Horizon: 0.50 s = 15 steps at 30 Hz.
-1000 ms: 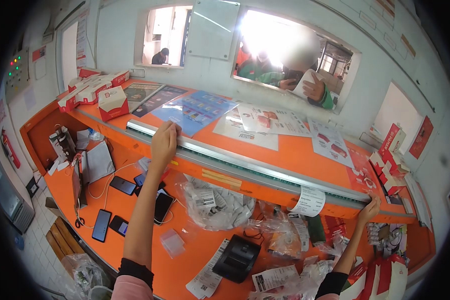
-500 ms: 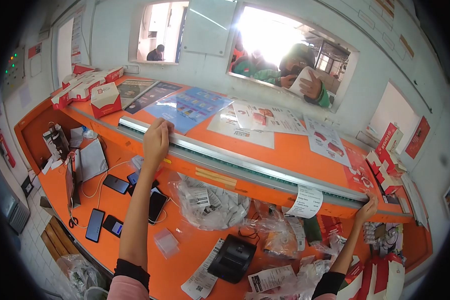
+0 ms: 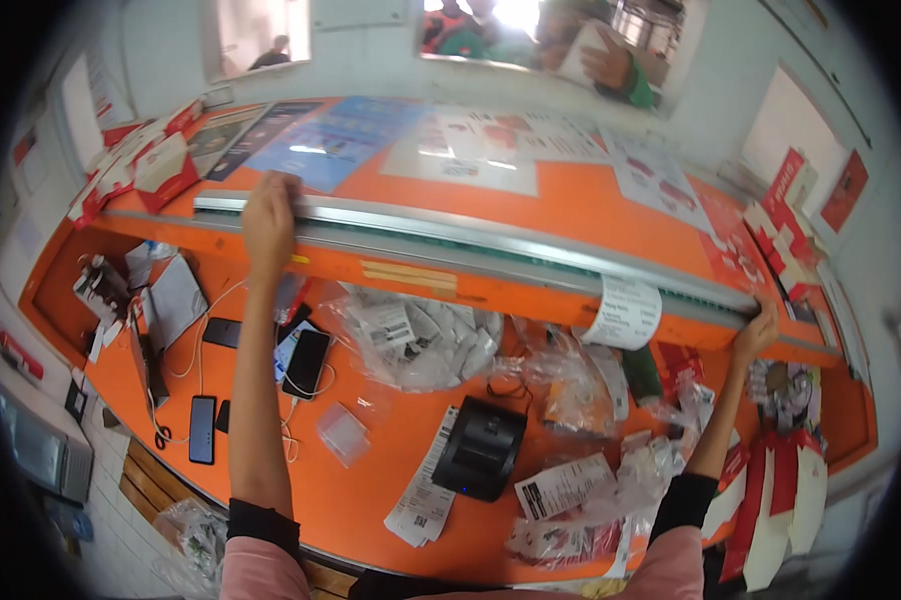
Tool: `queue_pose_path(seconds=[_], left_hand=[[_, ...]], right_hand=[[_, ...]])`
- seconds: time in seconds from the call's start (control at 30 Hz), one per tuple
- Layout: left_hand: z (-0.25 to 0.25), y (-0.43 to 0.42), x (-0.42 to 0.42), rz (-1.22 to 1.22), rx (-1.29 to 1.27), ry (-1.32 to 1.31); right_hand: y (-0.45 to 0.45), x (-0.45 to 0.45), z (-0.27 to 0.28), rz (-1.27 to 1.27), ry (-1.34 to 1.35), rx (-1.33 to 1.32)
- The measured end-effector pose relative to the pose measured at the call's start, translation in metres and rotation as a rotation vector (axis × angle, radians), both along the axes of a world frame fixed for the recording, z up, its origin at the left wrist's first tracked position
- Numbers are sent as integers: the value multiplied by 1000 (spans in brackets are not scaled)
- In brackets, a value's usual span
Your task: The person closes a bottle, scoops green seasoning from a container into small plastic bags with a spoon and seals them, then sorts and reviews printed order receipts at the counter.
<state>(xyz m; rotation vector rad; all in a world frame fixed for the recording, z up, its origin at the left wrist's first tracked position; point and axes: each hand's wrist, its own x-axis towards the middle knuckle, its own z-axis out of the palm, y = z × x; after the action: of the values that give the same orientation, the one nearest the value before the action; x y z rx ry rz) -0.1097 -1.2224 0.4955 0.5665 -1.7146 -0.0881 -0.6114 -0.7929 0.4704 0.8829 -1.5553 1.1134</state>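
Observation:
A long silver metal rail (image 3: pixel 450 230) runs along the front edge of the raised orange shelf. Near its left end, my left hand (image 3: pixel 270 222) is closed round the rail. My right hand (image 3: pixel 757 330) grips the rail's right end, fingers on top. From the rail, left of my right hand, hangs a white printed receipt (image 3: pixel 625 315). Below the shelf, between my forearms, sit a black printer (image 3: pixel 480 447) and a clear plastic bag of papers (image 3: pixel 420 340).
Phones (image 3: pixel 202 430) and cables lie at the lower left. Red-and-white boxes (image 3: pixel 165 170) stand at the shelf's left end, more (image 3: pixel 790 235) at its right. Printed sheets (image 3: pixel 345 135) cover the shelf. Beyond the window, a person's hand (image 3: pixel 605 60) holds something white.
The view has tipped downward, so the windows sit higher and more of the lower desk shows. Both my hands keep their hold on the rail.

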Motion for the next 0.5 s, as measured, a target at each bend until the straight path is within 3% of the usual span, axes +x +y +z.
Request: queue_pose_path(seconds=[0.1,0.17,0.37,0.4,0.47,0.5], left_hand=[[-3,-8,0,37,116,19],[-4,-12,0,-12,5,19],[3,-3,4,24,58,-103],[0,-11,11,207,-246,-147],[-35,15,23,385,-125,90],[-58,48,32,349,-116,140]], right_hand=[[3,-13,-5,-37,23,-4],[0,0,1,-45,34,8],[-1,3,2,-51,-95,-3],[1,7,0,-50,-112,11],[5,10,4,-54,-230,109],[7,17,9,-65,-229,97]])
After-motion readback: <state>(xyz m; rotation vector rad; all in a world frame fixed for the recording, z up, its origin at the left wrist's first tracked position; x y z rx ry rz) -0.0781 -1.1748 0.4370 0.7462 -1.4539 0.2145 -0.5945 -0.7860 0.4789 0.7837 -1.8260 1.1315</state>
